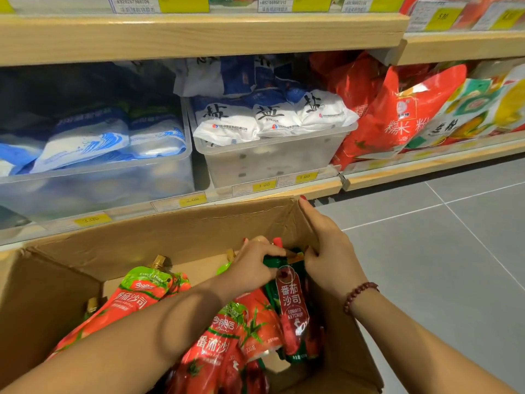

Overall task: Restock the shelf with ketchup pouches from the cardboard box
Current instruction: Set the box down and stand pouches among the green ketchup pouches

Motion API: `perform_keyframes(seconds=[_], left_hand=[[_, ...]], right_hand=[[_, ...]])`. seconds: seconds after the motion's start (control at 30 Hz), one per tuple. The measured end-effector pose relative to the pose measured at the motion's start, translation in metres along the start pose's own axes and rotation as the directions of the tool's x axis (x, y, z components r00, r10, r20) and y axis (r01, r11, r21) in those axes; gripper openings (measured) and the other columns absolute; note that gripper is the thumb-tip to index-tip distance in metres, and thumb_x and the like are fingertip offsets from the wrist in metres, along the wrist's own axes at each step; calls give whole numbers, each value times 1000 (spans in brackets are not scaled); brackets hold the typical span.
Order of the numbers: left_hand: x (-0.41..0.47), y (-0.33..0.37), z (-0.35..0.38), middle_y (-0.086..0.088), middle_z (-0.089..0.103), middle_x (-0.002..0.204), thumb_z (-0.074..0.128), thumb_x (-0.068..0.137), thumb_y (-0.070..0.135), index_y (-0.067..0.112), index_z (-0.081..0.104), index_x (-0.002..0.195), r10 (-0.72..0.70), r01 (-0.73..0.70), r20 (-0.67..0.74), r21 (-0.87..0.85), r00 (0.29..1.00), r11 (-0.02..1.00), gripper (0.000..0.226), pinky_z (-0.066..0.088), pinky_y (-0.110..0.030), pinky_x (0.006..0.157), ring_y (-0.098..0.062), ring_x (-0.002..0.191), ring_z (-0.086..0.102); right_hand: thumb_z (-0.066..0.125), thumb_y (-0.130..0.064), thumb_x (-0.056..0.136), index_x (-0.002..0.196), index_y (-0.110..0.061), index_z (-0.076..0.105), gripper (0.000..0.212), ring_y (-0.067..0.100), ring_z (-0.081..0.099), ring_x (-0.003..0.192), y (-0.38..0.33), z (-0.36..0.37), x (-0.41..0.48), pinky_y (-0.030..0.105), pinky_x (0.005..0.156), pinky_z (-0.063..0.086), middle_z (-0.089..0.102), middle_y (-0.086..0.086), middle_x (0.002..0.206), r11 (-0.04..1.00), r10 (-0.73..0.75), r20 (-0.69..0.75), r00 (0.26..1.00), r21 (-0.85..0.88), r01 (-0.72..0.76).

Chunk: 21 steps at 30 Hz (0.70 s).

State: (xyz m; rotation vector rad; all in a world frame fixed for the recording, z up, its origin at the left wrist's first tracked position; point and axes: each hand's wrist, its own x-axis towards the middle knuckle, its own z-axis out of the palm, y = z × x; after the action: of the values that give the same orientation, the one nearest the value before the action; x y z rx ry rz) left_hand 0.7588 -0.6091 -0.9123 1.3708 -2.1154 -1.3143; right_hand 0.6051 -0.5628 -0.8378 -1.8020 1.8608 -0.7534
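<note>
Down in the cardboard box, left hand and right hand tight around one ketchup pouch.

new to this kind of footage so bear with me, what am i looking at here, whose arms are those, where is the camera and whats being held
There is no machine here. A person works with bare hands, and the single picture comes from a camera worn on their head, looking forward and down. That is why two arms reach in from the bottom edge. The left hand and the right hand, which has a bead bracelet at the wrist, meet inside an open cardboard box. Both seem to grip the top of a dark green ketchup pouch. More red ketchup pouches lie in the box. Behind it runs a wooden shelf carrying a clear bin of white bags.
</note>
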Motion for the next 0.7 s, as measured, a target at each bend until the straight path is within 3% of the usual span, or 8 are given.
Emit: perform_keyframes(seconds=[0.1,0.2,0.3,0.47,0.57,0.7], left_hand=[[-5,14,-11,5,52,98,73,76,7,23,71,108,66,-66,-9,-4,998,998,35,44,-25,84,-12,97,51],[-13,28,-22,3,57,100,74,75,3,33,73,100,84,-86,-22,-113,996,990,39,50,-29,82,-13,96,54],[-20,40,-34,4,58,97,75,74,3,31,74,99,99,-101,-23,-168,995,981,37,53,-29,80,-15,93,56],[-31,68,-72,0,61,92,74,74,-1,29,72,99,170,-191,-126,-183,977,964,39,53,-32,82,-20,92,59],[-39,95,-111,-6,65,99,73,75,-1,34,71,91,216,-253,-194,-193,957,948,38,54,-28,79,-18,93,62],[-55,135,-163,10,64,95,71,77,-1,32,71,87,272,-328,-286,-171,919,929,34,56,-20,71,-6,89,63]], right_hand=[[54,8,78,145,-33,23,85,15,49,119,0,-1,-2,20,91,44,49,0,135,999,-18,-5,1000,30,18],[56,6,79,145,-38,22,86,16,46,123,1,-2,-1,26,92,46,45,-1,140,998,20,25,999,51,-21],[54,1,84,143,-41,24,78,11,42,126,2,-2,-2,21,91,42,41,-6,144,992,44,33,998,117,-48],[56,-8,88,131,-25,50,47,3,40,125,-9,-10,-2,22,103,37,49,-6,135,988,-74,-83,994,130,85],[59,-9,88,106,-33,61,31,-7,56,103,-33,-28,6,8,82,46,64,-20,108,895,-100,28,995,440,78],[67,-15,79,100,-29,64,25,3,65,91,-73,-56,26,16,72,52,72,-13,93,797,-198,169,966,601,58]])
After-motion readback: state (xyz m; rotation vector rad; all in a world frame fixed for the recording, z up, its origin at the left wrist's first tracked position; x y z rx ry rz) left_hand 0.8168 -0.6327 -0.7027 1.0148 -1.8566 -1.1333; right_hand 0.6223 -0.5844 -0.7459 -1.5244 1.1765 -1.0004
